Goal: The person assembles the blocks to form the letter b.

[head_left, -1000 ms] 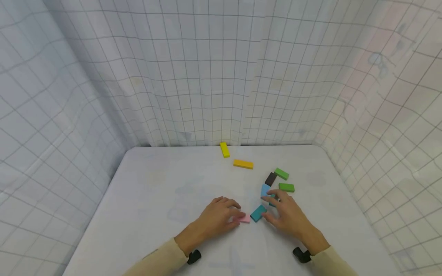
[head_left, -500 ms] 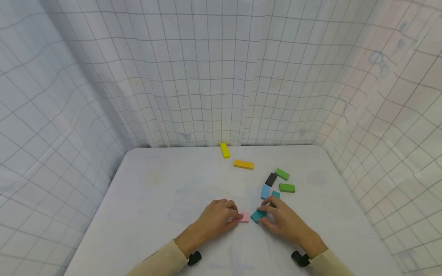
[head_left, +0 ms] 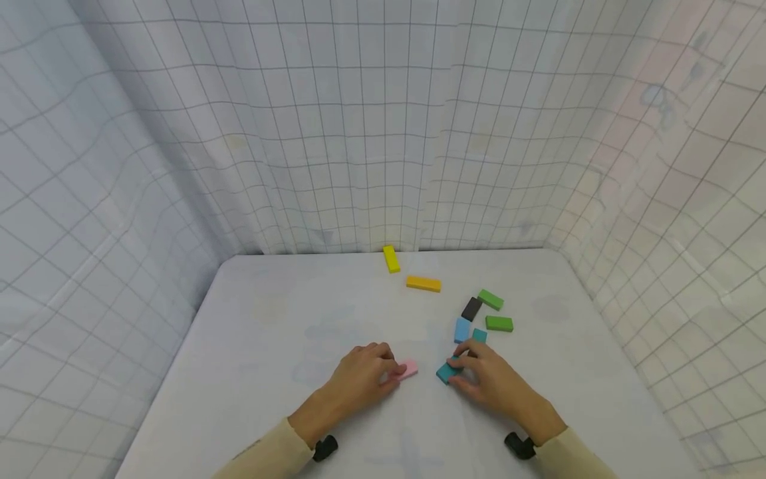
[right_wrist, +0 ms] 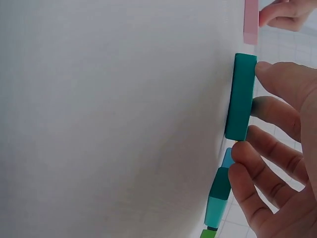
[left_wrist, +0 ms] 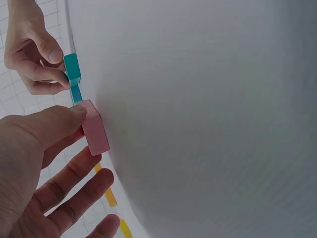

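The left hand pinches the pink block, about midway between the left and right edges of the white table; the right hand pinches the teal block, a bit closer to the right edge; these two blocks are near each other but do not touch; past the right hand, toward the far right corner, lie a second teal block, a blue block, a black block and two green blocks; the yellow block sits by the far edge, with the orange block near it.
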`<action>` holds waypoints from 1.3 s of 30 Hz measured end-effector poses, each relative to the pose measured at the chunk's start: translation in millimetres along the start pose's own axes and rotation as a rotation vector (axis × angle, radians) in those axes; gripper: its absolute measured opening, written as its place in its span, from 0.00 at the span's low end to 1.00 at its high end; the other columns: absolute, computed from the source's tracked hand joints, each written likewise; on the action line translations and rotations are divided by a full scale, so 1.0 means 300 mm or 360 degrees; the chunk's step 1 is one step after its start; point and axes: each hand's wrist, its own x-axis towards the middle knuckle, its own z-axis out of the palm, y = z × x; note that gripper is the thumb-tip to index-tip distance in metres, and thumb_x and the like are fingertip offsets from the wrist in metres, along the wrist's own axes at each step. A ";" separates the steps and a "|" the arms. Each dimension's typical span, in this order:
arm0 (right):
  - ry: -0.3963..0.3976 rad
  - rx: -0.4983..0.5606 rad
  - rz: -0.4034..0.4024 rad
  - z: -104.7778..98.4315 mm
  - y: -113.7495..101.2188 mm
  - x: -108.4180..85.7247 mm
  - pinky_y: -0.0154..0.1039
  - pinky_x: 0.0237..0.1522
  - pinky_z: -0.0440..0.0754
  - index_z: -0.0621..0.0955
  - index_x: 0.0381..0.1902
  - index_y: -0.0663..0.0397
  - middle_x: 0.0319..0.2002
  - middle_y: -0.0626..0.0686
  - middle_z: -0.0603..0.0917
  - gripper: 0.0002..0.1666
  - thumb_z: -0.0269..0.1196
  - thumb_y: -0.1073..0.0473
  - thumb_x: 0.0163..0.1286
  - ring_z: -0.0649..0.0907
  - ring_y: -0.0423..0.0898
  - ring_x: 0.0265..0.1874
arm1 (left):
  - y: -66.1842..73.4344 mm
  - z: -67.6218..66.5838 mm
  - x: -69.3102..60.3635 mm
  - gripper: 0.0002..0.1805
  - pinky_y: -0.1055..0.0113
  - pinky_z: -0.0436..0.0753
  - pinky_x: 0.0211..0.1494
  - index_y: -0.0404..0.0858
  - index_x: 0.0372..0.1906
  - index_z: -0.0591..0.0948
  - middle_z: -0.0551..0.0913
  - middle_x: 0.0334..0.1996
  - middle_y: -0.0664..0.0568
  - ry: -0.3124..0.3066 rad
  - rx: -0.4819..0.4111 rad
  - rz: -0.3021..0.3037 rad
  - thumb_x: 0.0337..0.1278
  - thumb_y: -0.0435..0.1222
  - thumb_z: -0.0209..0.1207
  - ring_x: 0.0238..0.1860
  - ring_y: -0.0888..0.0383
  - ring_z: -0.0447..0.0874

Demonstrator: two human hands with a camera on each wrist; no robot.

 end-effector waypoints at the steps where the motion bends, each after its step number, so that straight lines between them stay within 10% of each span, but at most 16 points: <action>1: 0.0002 -0.0001 0.0003 -0.002 0.000 0.001 0.49 0.61 0.94 0.96 0.60 0.51 0.59 0.48 0.88 0.18 0.82 0.53 0.77 0.90 0.45 0.57 | -0.003 -0.002 -0.003 0.10 0.54 0.93 0.55 0.51 0.53 1.00 0.91 0.46 0.60 0.0012 -0.0002 -0.0003 0.71 0.44 0.81 0.44 0.61 0.88; 25: -0.0037 -0.0028 0.0043 -0.009 -0.020 0.023 0.44 0.55 0.95 0.97 0.57 0.55 0.57 0.50 0.88 0.19 0.84 0.52 0.74 0.91 0.45 0.52 | -0.023 -0.013 -0.092 0.11 0.60 0.92 0.45 0.46 0.48 0.99 0.95 0.44 0.57 0.0140 -0.0099 -0.0064 0.65 0.41 0.85 0.42 0.59 0.92; 39: -0.0029 -0.0022 0.0142 0.001 -0.030 0.019 0.40 0.52 0.95 0.98 0.56 0.53 0.57 0.49 0.88 0.23 0.86 0.47 0.71 0.92 0.46 0.52 | -0.015 -0.010 -0.104 0.07 0.53 0.95 0.51 0.49 0.44 0.99 0.93 0.59 0.53 0.0090 -0.0302 -0.0221 0.66 0.43 0.85 0.51 0.51 0.95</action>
